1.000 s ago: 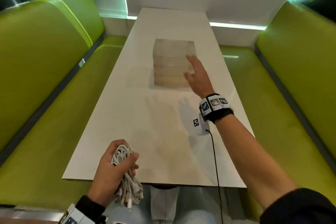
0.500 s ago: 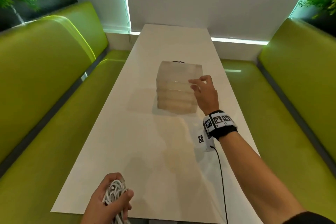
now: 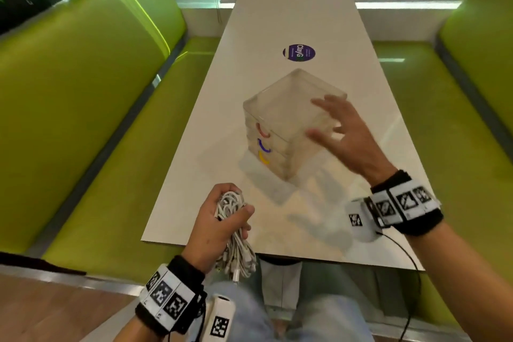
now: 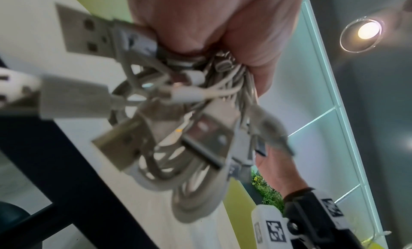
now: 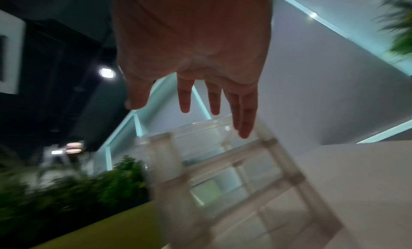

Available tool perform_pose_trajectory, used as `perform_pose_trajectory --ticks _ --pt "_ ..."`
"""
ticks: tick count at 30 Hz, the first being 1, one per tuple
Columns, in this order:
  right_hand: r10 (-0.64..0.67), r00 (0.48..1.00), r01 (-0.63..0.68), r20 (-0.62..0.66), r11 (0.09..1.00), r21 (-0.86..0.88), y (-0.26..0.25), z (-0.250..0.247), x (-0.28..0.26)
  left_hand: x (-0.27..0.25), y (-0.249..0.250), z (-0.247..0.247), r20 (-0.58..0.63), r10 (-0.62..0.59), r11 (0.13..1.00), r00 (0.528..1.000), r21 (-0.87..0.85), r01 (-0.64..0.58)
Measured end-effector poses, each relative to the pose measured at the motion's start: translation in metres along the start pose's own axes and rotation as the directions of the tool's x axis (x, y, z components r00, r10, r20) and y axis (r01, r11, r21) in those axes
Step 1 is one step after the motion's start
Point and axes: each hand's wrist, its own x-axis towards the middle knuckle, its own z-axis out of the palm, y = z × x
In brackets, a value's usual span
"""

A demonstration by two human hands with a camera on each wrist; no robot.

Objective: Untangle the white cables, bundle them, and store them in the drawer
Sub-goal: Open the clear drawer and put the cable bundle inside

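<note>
Left hand point(image 3: 219, 219) clenched round bundle of white USB cables point(image 3: 234, 233). Right hand point(image 3: 344, 133) spread, empty, beside clear plastic three-drawer box point(image 3: 280, 119). Advise: steady box, pull one coloured handle squarely.

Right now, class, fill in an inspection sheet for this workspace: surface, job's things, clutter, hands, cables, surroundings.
Surface: white table, glossy.
Job's things: clear drawer unit turned cornerwise, drawers shut, with red, blue and yellow handles.
Clutter: round purple sticker beyond the unit.
Hands: left hand grips the bundle; right hand open, fingers spread by the unit.
Cables: white cables bunched, USB plugs dangling.
Surroundings: green benches on both sides.
</note>
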Motion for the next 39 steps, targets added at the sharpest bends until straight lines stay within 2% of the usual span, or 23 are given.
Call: perform_pose_trajectory --ticks 2,3,6,8,11,14,16,21,23,25,26,27,28,29,30,31,32,33,36,39 --pt "0.016 0.992 -0.003 0.123 0.994 -0.106 -0.013 0.021 -0.018 0.000 -0.001 0.001 0.006 0.009 1.000 1.000 -0.007 -0.009" --pt "0.025 0.991 -0.006 0.129 0.989 -0.147 -0.017 0.031 -0.024 0.000 0.000 0.001 0.011 0.015 1.000 1.000 -0.008 -0.015" --pt "-0.043 0.999 0.039 -0.021 0.984 -0.174 -0.024 0.043 -0.033 -0.002 0.004 0.003 0.018 0.041 0.999 0.999 0.004 -0.041" --pt "-0.078 0.996 0.072 -0.041 0.987 -0.144 -0.022 0.037 -0.036 -0.005 0.009 0.003 0.016 0.078 0.996 0.997 0.031 -0.078" --pt "-0.105 0.992 0.106 0.075 0.994 -0.007 -0.020 0.019 -0.047 -0.008 0.016 0.004 0.010 0.137 0.988 0.991 0.077 -0.137" --pt "-0.073 0.974 0.056 0.216 0.995 0.081 -0.025 0.005 -0.064 -0.009 0.019 0.006 0.024 0.167 0.978 0.986 0.118 -0.169" --pt "-0.091 0.969 0.070 0.229 0.992 0.101 -0.029 0.005 -0.075 -0.011 0.019 0.009 0.048 0.188 0.973 0.981 0.124 -0.193" --pt "-0.074 0.979 0.055 0.191 0.993 0.104 -0.032 0.007 -0.086 -0.010 0.017 0.013 0.076 0.179 0.968 0.981 0.162 -0.190" --pt "-0.150 0.988 0.153 0.049 0.986 -0.065 -0.034 0.008 -0.096 -0.007 0.017 0.010 0.094 0.179 0.962 0.979 0.192 -0.194" --pt "-0.254 0.961 0.233 -0.112 0.957 -0.171 -0.039 0.015 -0.111 -0.004 0.019 0.008 0.101 0.181 0.958 0.978 0.206 -0.198" --pt "-0.268 0.958 0.244 -0.106 0.949 -0.198 -0.041 0.021 -0.119 -0.004 0.020 0.008 0.100 0.180 0.959 0.979 0.205 -0.198" --pt "-0.240 0.971 0.232 -0.014 0.951 -0.205 -0.042 0.029 -0.125 -0.003 0.020 0.008 0.097 0.182 0.959 0.978 0.203 -0.198" --pt "-0.163 0.975 0.195 0.150 0.953 -0.230 -0.042 0.037 -0.130 -0.004 0.021 0.008 0.096 0.186 0.958 0.978 0.203 -0.202" --pt "-0.051 0.939 0.162 0.339 0.937 -0.309 -0.040 0.048 -0.133 -0.004 0.021 0.008 0.097 0.189 0.957 0.977 0.202 -0.206" --pt "0.060 0.873 0.169 0.483 0.893 -0.417 -0.034 0.059 -0.134 -0.004 0.021 0.009 0.099 0.190 0.958 0.977 0.199 -0.206" --pt "0.142 0.815 0.198 0.562 0.843 -0.500 -0.028 0.069 -0.133 -0.004 0.021 0.009 0.099 0.188 0.960 0.977 0.193 -0.204" --pt "0.184 0.783 0.222 0.594 0.810 -0.543 -0.022 0.078 -0.130 -0.003 0.021 0.009 0.097 0.188 0.961 0.977 0.189 -0.203" --pt "0.198 0.774 0.233 0.602 0.795 -0.560 -0.019 0.085 -0.127 -0.003 0.021 0.010 0.095 0.190 0.961 0.977 0.186 -0.205" --pt "0.220 0.771 0.236 0.597 0.772 -0.590 -0.013 0.101 -0.123 -0.004 0.021 0.010 0.093 0.201 0.958 0.975 0.188 -0.216" --pt "0.206 0.796 0.179 0.570 0.818 -0.546 -0.017 0.102 -0.121 -0.004 0.021 0.011 0.089 0.195 0.958 0.977 0.195 -0.209"
